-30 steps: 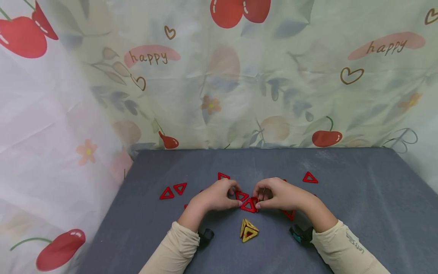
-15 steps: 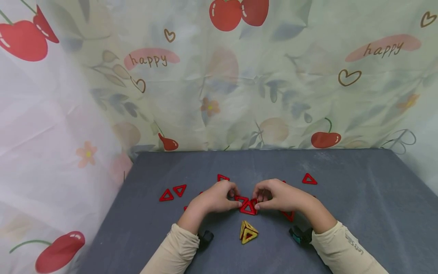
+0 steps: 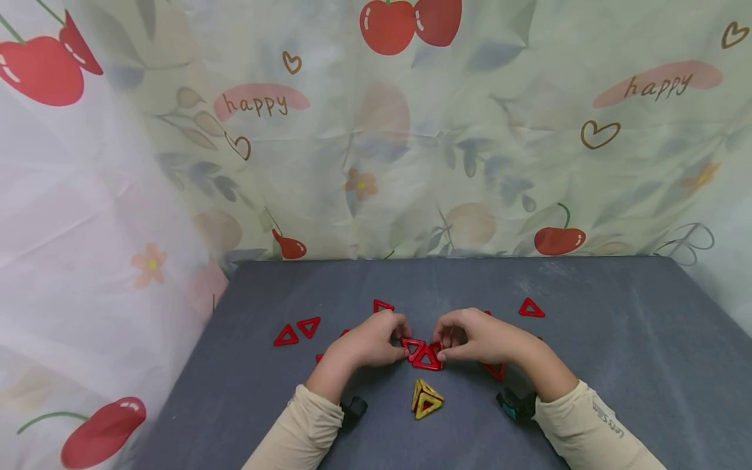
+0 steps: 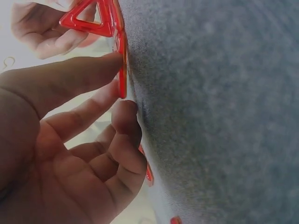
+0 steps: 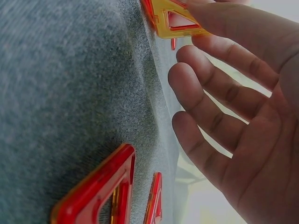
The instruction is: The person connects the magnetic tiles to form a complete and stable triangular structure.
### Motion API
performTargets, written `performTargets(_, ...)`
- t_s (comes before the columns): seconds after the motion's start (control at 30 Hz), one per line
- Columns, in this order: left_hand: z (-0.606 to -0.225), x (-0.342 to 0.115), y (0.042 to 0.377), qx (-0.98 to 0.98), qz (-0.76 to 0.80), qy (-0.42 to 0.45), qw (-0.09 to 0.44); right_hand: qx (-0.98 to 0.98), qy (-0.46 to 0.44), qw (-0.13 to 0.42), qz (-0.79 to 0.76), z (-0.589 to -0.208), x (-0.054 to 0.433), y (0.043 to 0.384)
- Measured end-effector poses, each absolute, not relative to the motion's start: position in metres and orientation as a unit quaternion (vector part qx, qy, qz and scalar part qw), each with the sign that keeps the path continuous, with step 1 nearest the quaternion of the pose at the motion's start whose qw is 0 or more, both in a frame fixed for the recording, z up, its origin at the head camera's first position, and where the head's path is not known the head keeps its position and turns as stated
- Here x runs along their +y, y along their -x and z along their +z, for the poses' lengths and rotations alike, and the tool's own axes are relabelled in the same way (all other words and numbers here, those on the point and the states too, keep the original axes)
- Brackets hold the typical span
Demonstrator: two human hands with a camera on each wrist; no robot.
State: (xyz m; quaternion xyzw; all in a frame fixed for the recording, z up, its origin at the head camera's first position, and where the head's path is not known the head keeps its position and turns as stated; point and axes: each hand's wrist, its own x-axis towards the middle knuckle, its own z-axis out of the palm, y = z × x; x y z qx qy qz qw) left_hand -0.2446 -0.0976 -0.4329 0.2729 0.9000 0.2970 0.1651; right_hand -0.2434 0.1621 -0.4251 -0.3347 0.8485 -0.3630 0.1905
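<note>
My left hand (image 3: 373, 339) pinches a flat red triangular tile (image 4: 122, 70) between thumb and finger, at the middle of the dark table. A second red triangular tile (image 3: 427, 366) lies flat against its right side. On the far side of that one, my right hand (image 3: 484, 334) pinches a third triangular tile (image 5: 163, 29) between thumb and index finger. This tile stands raised at an angle, and its edge looks yellow in the right wrist view. Its lower edge meets the flat tiles. The other fingers of the right hand are loosely bent and hold nothing.
A small gold pyramid of triangular tiles (image 3: 427, 401) stands nearer the body. Two red triangles (image 3: 286, 343) lie at left, one red triangle (image 3: 531, 313) at far right. Several more, partly hidden by the hands, include one behind the left hand (image 3: 383, 304) and one below the right wrist (image 3: 496, 373).
The tile in my left hand has turned slightly and sits closer against the middle tile, with the left thumb moved a little left. My right hand keeps its place and hold.
</note>
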Motion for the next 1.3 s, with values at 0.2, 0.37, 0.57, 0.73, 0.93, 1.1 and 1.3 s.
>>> performTargets(0.2, -0.43, -0.098, 0.244, 0.892, 0.32, -0.277, 0.162, 0.847, 0.339, 0.19, -0.364, -0.425, 0.162, 0.243)
performTargets(0.37, -0.425, -0.099, 0.243, 0.879, 0.346, -0.289, 0.157, 0.85, 0.338, 0.187, -0.357, -0.427, 0.162, 0.244)
performTargets(0.57, -0.421, -0.098, 0.243, 0.867, 0.365, -0.297, 0.166, 0.848, 0.345, 0.183, -0.36, -0.428, 0.163, 0.245)
performTargets(0.73, -0.418, -0.096, 0.242, 0.856, 0.378, -0.303, 0.181, 0.845, 0.348, 0.186, -0.361, -0.427, 0.163, 0.244)
performTargets(0.93, -0.415, -0.094, 0.24, 0.852, 0.38, -0.303, 0.193, 0.848, 0.344, 0.187, -0.357, -0.426, 0.161, 0.245)
performTargets(1.1, -0.416, -0.093, 0.239, 0.853, 0.377, -0.299, 0.202, 0.844, 0.348, 0.189, -0.361, -0.428, 0.161, 0.245)
performTargets(1.3, -0.417, -0.093, 0.239, 0.847, 0.384, -0.302, 0.211, 0.842, 0.351, 0.19, -0.363, -0.429, 0.16, 0.245)
